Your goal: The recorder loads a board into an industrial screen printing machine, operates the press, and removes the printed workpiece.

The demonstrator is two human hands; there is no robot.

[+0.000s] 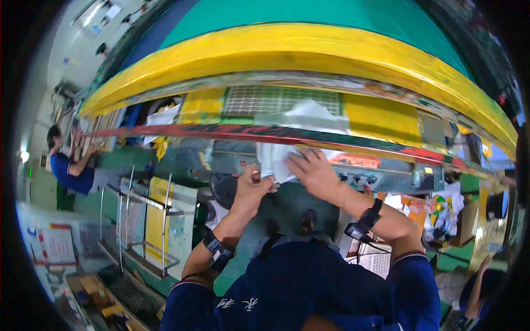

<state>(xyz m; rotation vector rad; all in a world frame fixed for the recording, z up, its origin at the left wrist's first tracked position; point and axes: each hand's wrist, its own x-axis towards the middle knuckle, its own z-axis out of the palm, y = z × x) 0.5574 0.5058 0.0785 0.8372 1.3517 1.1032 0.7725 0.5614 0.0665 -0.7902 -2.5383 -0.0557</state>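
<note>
A crumpled white cloth [274, 160] hangs over the near side of a long red-and-black bar [232, 132]. More white material [314, 115] shows just beyond that bar. My left hand [254, 188] is at the cloth's lower left edge, thumb and fingers closed on it. My right hand [314, 172] lies against the cloth's right part, its fingers bent over it and slightly blurred. Both hands are close together, just short of the bar. Parts of the cloth under my right fingers are hidden.
A thick yellow-wrapped beam [309, 44] curves across the far side, with green sheeting [353, 16] behind. A metal-framed cart [141, 220] stands left. At right are a heap of white and coloured scraps [444, 207] and a cardboard box [465, 223]. Another person [74, 165] works far left.
</note>
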